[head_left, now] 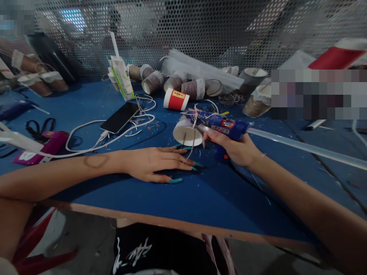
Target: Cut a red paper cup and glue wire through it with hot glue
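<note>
My right hand [243, 149] is wrapped round a blue hot glue gun [213, 120], its nozzle pointing left. A long clear glue stick [306, 148] sticks out of the gun's back end. Just under the nozzle a white paper cup [187, 134] lies on its side with its open mouth toward me. A thin cord [192, 147] hangs from the cup's mouth down to my left hand [160, 163]. That hand lies flat on the blue table, palm down, long teal nails pointing right. Whether its fingers press on the cord is unclear.
Behind the cup lies a red and white paper cup [176, 99]. Several cord-wrapped cups [193, 89] and a bundle of clear glue sticks [203, 70] line the mesh screen [183, 34]. A phone [120, 117] with a white cable, a drink carton [122, 78] and a purple device [43, 147] are on the left.
</note>
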Tool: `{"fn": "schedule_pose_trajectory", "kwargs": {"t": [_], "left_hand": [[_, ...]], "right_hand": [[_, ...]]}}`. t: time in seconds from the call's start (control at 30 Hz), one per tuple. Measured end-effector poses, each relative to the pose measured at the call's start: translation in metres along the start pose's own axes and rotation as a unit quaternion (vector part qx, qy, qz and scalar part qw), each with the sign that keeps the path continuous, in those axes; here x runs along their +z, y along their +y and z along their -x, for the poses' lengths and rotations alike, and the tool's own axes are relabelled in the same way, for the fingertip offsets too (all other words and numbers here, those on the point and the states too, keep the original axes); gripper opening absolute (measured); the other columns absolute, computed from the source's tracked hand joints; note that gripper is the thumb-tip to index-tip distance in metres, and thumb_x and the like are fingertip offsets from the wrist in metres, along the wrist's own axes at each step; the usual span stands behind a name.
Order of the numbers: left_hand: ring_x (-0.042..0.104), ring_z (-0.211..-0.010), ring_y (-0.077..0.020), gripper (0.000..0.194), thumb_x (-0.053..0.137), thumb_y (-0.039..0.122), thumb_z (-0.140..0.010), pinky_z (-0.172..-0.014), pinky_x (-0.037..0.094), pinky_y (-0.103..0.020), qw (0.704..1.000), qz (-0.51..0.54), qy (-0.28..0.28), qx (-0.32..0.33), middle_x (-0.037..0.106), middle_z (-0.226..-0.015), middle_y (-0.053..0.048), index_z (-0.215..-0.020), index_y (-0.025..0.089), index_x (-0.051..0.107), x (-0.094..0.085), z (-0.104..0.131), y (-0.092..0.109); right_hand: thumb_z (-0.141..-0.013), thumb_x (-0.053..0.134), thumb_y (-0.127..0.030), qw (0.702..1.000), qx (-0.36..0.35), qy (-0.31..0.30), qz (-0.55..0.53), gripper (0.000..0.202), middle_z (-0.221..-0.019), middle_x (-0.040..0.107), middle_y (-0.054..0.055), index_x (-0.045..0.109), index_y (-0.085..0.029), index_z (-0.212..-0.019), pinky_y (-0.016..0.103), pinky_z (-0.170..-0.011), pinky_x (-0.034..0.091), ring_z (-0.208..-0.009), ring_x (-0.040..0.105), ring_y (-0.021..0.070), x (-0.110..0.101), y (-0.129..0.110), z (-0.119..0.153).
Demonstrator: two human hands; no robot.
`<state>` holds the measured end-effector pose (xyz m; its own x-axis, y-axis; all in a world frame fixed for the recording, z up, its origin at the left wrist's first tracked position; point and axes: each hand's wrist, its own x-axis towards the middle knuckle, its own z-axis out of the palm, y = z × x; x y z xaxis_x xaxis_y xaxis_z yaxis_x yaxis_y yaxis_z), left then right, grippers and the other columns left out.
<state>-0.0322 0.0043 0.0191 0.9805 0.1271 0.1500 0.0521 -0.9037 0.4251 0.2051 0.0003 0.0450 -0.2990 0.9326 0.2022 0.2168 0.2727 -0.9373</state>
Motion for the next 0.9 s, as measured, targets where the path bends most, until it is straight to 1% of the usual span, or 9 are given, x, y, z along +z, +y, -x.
{"fn": "schedule_pose_trajectory", "kwargs": {"t": [0.07,0.17,0.37,0.5,0.63,0.7,0.8,0.87,0.9], "left_hand": [[0.036,-0.141,-0.019,0.048,0.045,0.029,-0.094,-0.122,0.02,-0.036,1.0,0.012,0.006,0.001,0.047,-0.144,-0.014,-0.138,0.009,0.041,0.0,0.0,0.0],[0.034,-0.141,-0.0197,0.049,0.046,0.03,-0.093,-0.121,0.023,-0.038,1.0,0.028,0.01,-0.011,0.047,-0.145,-0.012,-0.139,0.013,0.04,-0.001,0.001,0.0],[0.039,-0.139,-0.0205,0.049,0.05,0.027,-0.092,-0.114,0.036,-0.036,0.999,0.045,0.026,-0.011,0.047,-0.145,-0.013,-0.139,0.016,0.04,-0.001,0.004,0.001],[0.043,-0.136,-0.0206,0.048,0.052,0.025,-0.09,-0.114,0.037,-0.037,0.997,0.061,0.038,0.003,0.05,-0.142,-0.014,-0.136,0.015,0.042,-0.003,0.005,0.001],[0.041,-0.137,-0.0219,0.05,0.054,0.025,-0.089,-0.117,0.032,-0.042,0.997,0.076,0.028,-0.005,0.05,-0.142,-0.014,-0.137,0.017,0.042,-0.004,0.005,0.001],[0.039,-0.139,-0.022,0.05,0.053,0.025,-0.089,-0.118,0.03,-0.041,0.997,0.076,0.021,-0.005,0.049,-0.143,-0.014,-0.137,0.015,0.041,-0.005,0.005,0.001],[0.034,-0.142,-0.0216,0.051,0.053,0.026,-0.09,-0.119,0.029,-0.04,0.997,0.072,0.015,-0.01,0.048,-0.144,-0.013,-0.137,0.015,0.041,-0.005,0.006,0.001],[0.033,-0.142,-0.0214,0.05,0.053,0.026,-0.089,-0.119,0.028,-0.039,0.997,0.07,0.019,-0.009,0.048,-0.144,-0.012,-0.137,0.014,0.041,-0.004,0.006,0.001],[0.034,-0.142,-0.0213,0.05,0.053,0.026,-0.089,-0.12,0.027,-0.039,0.997,0.069,0.023,-0.006,0.049,-0.143,-0.012,-0.137,0.013,0.041,-0.003,0.006,0.001]], "right_hand": [[-0.068,0.068,-0.064,1.0,0.012,0.009,-0.006,0.045,-0.065,0.063,0.0,0.062,-0.019,-0.062,0.032,-0.076,0.051,-0.063,0.055,0.0128,0.0,0.0,0.001],[-0.068,0.069,-0.062,0.999,0.012,0.029,-0.011,0.043,-0.071,0.066,0.002,0.063,-0.02,-0.063,0.034,-0.081,0.051,-0.067,0.058,0.0141,0.002,-0.002,0.002],[-0.072,0.066,-0.06,0.999,0.003,0.054,0.006,0.035,-0.075,0.068,0.002,0.064,-0.026,-0.063,0.04,-0.092,0.048,-0.077,0.062,0.0193,0.002,-0.002,0.004],[-0.079,0.06,-0.057,0.997,-0.042,0.066,0.007,0.031,-0.074,0.067,0.001,0.063,-0.029,-0.064,0.044,-0.09,0.048,-0.078,0.063,0.0219,-0.001,0.011,0.002],[-0.08,0.06,-0.055,0.989,-0.092,0.107,-0.037,0.03,-0.077,0.067,0.001,0.064,-0.028,-0.068,0.045,-0.098,0.046,-0.083,0.064,0.0214,-0.005,0.022,-0.001],[-0.079,0.062,-0.054,0.987,-0.081,0.14,-0.023,0.029,-0.078,0.067,0.001,0.064,-0.028,-0.068,0.044,-0.097,0.047,-0.086,0.064,0.0214,-0.007,0.018,-0.001],[-0.078,0.065,-0.048,0.975,-0.083,0.203,0.038,0.027,-0.078,0.067,0.001,0.063,-0.026,-0.065,0.042,-0.09,0.051,-0.081,0.065,0.0194,-0.017,-0.001,0.004],[-0.08,0.063,-0.046,0.976,-0.091,0.182,0.079,0.027,-0.072,0.066,0.002,0.063,-0.025,-0.063,0.039,-0.081,0.054,-0.074,0.066,0.0191,-0.029,-0.015,0.014],[-0.083,0.06,-0.047,0.98,-0.085,0.143,0.104,0.029,-0.069,0.066,0.003,0.064,-0.026,-0.063,0.038,-0.075,0.055,-0.07,0.066,0.0195,-0.035,-0.021,0.021]]}}
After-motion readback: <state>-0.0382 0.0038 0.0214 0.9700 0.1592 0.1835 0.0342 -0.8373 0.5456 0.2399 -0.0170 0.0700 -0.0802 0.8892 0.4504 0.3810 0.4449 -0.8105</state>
